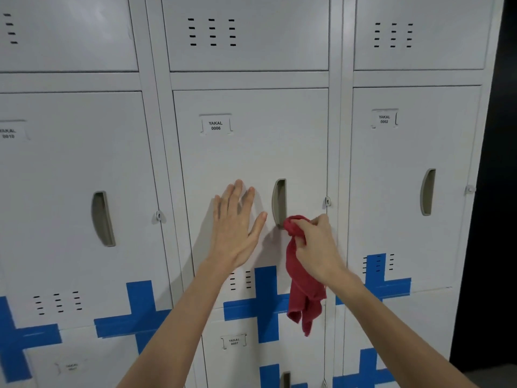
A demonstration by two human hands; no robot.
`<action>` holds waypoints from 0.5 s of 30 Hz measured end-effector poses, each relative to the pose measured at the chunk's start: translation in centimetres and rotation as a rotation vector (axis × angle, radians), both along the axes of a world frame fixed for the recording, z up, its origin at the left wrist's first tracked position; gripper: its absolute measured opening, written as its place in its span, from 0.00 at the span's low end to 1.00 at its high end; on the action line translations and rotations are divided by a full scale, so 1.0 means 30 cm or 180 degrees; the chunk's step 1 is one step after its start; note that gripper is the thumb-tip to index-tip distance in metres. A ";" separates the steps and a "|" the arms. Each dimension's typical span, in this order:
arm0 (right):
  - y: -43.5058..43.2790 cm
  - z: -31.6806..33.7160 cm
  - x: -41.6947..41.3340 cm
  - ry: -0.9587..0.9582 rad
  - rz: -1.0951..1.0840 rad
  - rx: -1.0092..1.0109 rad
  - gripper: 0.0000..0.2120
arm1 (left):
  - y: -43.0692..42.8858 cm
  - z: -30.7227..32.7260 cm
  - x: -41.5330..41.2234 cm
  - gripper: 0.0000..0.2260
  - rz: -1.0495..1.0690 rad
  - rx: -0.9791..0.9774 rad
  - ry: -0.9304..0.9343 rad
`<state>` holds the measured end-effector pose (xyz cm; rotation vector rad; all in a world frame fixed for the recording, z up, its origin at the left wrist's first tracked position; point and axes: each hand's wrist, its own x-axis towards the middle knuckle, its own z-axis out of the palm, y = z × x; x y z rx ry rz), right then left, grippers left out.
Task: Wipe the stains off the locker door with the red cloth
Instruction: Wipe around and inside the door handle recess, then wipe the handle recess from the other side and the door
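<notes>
Right hand (316,245) grip pinches red cloth (303,287); left hand (235,225) flat on locker door (251,158).

Red cloth (303,289) bunched, dangling (lower right) against grey locker door (251,152)

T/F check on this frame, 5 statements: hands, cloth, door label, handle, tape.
1. The right hand grips the red cloth. True.
2. The left hand is closed in a fist. False: it is open, fingers spread, flat against the locker door.
3. The label on that door reads YAKAL 0002. False: it reads YAKAL 0006.
4. The bunched cloth end is by the lower end of the recessed handle. True.
5. The tape low on the door is red. False: it is blue.
</notes>
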<state>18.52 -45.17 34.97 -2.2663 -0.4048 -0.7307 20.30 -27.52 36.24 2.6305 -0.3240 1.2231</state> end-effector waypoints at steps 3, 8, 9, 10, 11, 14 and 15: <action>0.030 -0.095 -0.036 -0.0337 0.0422 0.0496 0.19 | -0.075 -0.073 -0.083 0.19 -0.0697 -0.1349 0.0454; 0.065 -0.162 -0.047 0.0071 0.1179 0.0613 0.24 | -0.108 -0.174 -0.059 0.04 -0.1549 -0.3071 0.1562; 0.041 -0.154 -0.045 0.0226 0.1413 0.0493 0.28 | -0.103 -0.184 -0.049 0.02 -0.1429 -0.3114 0.1315; 0.008 -0.138 -0.040 0.0294 0.1528 0.0372 0.31 | -0.097 -0.193 -0.042 0.04 -0.1274 -0.3179 0.0997; -0.029 -0.117 -0.030 0.0243 0.1498 0.0241 0.32 | -0.093 -0.196 -0.036 0.05 -0.1110 -0.3287 0.0703; -0.126 -0.028 0.037 -0.0485 0.0714 -0.0492 0.29 | -0.117 -0.136 -0.044 0.04 -0.0826 -0.3386 0.0047; -0.143 0.004 0.066 -0.0704 0.0422 -0.0837 0.29 | -0.135 -0.107 -0.039 0.06 -0.0796 -0.3275 -0.0099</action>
